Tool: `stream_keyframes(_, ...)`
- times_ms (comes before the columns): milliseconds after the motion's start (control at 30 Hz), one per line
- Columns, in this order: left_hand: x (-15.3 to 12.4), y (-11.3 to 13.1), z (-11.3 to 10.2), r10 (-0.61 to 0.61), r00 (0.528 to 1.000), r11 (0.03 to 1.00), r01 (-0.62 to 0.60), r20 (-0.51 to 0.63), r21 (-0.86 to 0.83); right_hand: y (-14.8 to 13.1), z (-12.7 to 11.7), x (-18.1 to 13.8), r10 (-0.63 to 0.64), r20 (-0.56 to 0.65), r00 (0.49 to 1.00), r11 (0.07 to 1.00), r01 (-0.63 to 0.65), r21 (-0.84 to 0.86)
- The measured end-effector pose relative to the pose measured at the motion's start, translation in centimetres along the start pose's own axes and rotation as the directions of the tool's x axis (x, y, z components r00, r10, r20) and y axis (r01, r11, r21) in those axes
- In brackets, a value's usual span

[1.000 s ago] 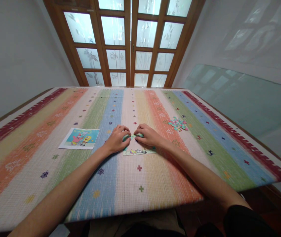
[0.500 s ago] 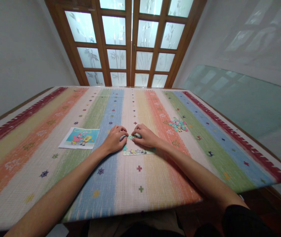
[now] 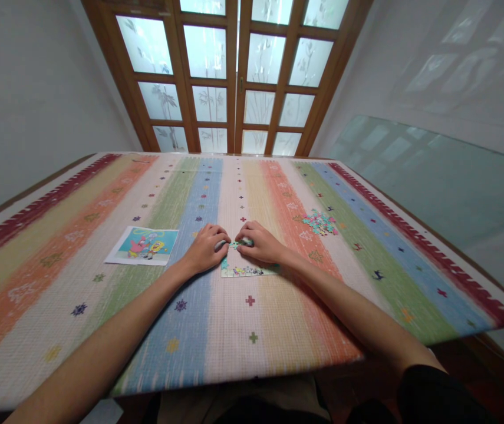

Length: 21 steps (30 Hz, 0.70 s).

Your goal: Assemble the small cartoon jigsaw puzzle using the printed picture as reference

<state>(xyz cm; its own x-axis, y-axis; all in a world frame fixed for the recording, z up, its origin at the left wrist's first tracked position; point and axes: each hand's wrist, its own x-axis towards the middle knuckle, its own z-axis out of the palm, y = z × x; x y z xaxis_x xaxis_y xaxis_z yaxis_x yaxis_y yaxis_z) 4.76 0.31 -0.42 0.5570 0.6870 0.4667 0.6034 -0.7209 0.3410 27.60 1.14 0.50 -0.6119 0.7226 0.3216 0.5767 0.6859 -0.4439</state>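
A partly joined jigsaw puzzle (image 3: 245, 272) lies flat at the middle of the table, its bottom row showing small coloured figures and its inside bare cloth. My left hand (image 3: 210, 248) is curled at its upper left corner, thumb and fingers closed on the edge pieces. Opposite it, my right hand (image 3: 260, 242) pinches the upper row from the right. Between the fingertips a few teal puzzle pieces (image 3: 233, 245) show; the rest of that row is hidden under my hands. My right wrist covers the puzzle's right side.
A printed cartoon picture (image 3: 144, 246) lies left of my left hand. Off to the right is a heap of loose puzzle pieces (image 3: 319, 222). A striped tablecloth (image 3: 234, 347) covers the table, with glass-paned wooden doors (image 3: 234, 88) beyond its far edge.
Hardly anything differs: both hands stay at the puzzle's upper edge, with only a slight shift of the fingertips and of the camera's view.
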Motion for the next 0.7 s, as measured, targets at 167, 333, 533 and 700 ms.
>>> stream_keyframes(167,0.0,-0.1,0.1,0.002,1.0,1.0,-0.002,-0.006,0.003,-0.1,0.1,0.0,-0.003,-0.005,1.0,1.0,0.003,-0.003)
stream_keyframes(333,0.0,-0.2,0.2,0.02,1.0,1.0,-0.02,-0.008,0.001,-0.2,0.2,-0.1,-0.002,-0.009,1.0,1.0,0.002,-0.009)
stream_keyframes(533,-0.1,-0.4,0.2,0.13,0.992,0.991,-0.13,-0.002,-0.017,0.2,0.0,-0.1,-0.005,0.0,1.0,1.0,0.005,-0.028)
stream_keyframes(700,-0.2,-0.6,0.4,0.209,0.978,0.977,-0.209,0.007,-0.039,0.6,-1.0,-0.1,0.025,-0.005,1.0,0.999,-0.025,-0.046)
